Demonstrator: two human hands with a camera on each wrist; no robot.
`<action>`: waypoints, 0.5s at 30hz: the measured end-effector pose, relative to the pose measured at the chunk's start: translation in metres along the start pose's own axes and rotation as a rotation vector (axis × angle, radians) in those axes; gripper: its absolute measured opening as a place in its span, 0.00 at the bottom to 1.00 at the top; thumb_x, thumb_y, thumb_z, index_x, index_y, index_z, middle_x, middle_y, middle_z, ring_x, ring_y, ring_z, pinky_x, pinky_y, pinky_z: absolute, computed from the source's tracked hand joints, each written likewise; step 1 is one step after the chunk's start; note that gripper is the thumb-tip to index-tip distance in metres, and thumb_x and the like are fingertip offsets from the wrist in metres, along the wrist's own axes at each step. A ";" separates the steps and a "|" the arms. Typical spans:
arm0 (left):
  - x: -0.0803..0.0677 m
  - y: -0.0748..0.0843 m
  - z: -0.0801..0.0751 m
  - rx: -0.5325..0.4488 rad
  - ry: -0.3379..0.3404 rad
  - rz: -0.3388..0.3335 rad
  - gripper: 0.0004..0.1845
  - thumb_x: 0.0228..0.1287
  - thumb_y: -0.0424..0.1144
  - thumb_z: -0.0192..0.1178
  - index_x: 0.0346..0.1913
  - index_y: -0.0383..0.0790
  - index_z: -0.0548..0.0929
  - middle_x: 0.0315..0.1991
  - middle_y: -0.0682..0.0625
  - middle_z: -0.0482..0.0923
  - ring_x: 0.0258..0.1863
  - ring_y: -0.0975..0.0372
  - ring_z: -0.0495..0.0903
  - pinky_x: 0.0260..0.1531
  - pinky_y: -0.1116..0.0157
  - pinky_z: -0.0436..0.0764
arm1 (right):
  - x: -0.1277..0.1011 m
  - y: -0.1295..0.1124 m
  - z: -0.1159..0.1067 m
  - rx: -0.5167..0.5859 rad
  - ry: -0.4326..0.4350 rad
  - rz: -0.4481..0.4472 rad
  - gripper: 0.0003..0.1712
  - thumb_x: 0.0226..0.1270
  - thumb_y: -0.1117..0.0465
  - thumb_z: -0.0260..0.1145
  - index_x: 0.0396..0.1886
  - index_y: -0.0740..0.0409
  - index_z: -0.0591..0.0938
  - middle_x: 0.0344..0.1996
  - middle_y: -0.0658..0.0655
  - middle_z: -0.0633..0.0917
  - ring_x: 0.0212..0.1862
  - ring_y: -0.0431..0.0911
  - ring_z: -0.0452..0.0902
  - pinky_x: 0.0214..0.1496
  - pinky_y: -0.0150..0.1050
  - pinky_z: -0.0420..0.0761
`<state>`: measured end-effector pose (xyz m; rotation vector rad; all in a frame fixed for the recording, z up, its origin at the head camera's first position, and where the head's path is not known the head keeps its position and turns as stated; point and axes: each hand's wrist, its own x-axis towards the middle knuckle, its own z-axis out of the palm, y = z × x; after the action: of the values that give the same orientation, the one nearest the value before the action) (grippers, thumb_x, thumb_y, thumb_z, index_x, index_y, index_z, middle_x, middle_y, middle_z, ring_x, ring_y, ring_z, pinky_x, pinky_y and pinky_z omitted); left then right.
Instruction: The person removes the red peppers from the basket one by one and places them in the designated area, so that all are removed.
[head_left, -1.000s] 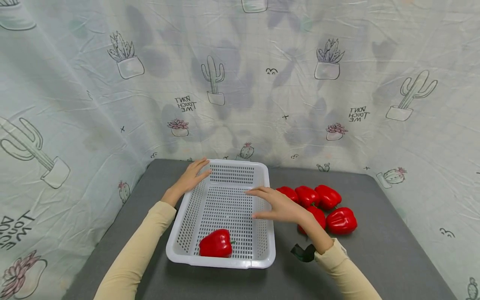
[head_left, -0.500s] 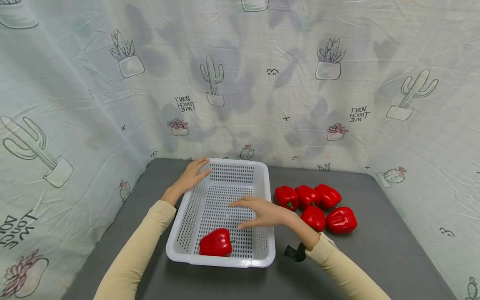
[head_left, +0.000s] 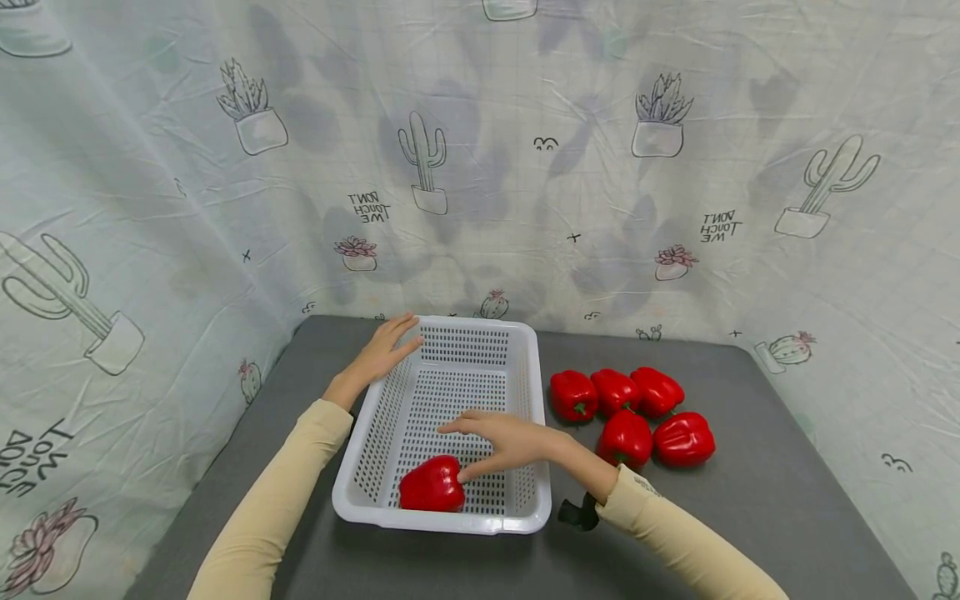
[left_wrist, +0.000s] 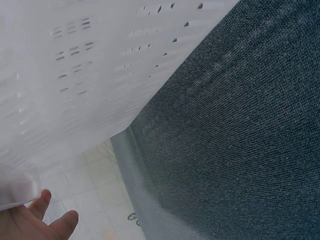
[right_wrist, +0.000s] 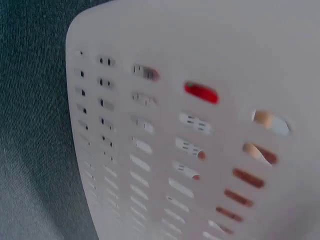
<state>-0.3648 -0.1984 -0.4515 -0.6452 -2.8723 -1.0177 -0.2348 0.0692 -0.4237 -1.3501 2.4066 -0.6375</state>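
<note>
- Right hand (head_left: 510, 440): came across from the basket's right rim, over a second, and down into the white basket (head_left: 525, 350); reached the lone pepper (head_left: 431, 485) lying at the basket's near end; fingers spread and nearly straight, thumb tip at or just beside the pepper's right flank, forefinger stretched above it; not yet closed round it; contact too fine to judge from the head view.
- Left hand (head_left: 382, 350): stayed where it was, flat on the basket's far left corner, fingers straight and together, steadying the rim; seen from the left wrist only as fingertips (left_wrist: 65, 222) below the basket wall (left_wrist: 75, 75).
- Pepper in the basket: lay unmoved through all three head views, against the near wall, left of middle.
- Five loose peppers (head_left: 626, 408): stayed on the grey mat (head_left: 750, 500) right of the basket, clustered and touching; more plainly seen once the right arm had drawn clear of them.
- Right wrist view: filled by the basket's slotted wall (right_wrist: 150, 150), blurred; red glimpsed through one slot, skin tone through others; no grip to be read from it.
- Judged from this: attention turned from the pile to the pepper already in the basket; likely about to grasp or shift it, with the basket held still meanwhile.
</note>
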 end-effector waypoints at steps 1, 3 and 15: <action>0.000 0.000 0.000 -0.001 -0.001 0.001 0.33 0.70 0.55 0.45 0.72 0.42 0.55 0.73 0.45 0.46 0.72 0.47 0.41 0.65 0.40 0.48 | 0.001 -0.001 0.001 -0.001 -0.005 0.004 0.39 0.57 0.40 0.64 0.68 0.45 0.66 0.60 0.50 0.73 0.59 0.45 0.69 0.59 0.39 0.73; 0.000 0.000 0.000 -0.002 -0.001 0.003 0.33 0.70 0.55 0.44 0.72 0.42 0.55 0.73 0.44 0.46 0.72 0.47 0.41 0.64 0.40 0.48 | 0.003 -0.001 0.003 0.003 -0.011 0.002 0.40 0.57 0.40 0.65 0.68 0.45 0.66 0.60 0.51 0.73 0.59 0.45 0.69 0.59 0.39 0.73; 0.000 -0.002 0.000 0.005 -0.010 0.010 0.34 0.70 0.56 0.44 0.72 0.42 0.55 0.73 0.42 0.46 0.72 0.46 0.41 0.64 0.39 0.48 | 0.011 0.006 0.022 -0.020 -0.030 -0.054 0.40 0.57 0.40 0.64 0.67 0.51 0.67 0.59 0.52 0.74 0.58 0.44 0.70 0.58 0.35 0.73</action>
<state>-0.3655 -0.1995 -0.4525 -0.6651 -2.8761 -1.0080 -0.2344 0.0571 -0.4460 -1.4271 2.3660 -0.6043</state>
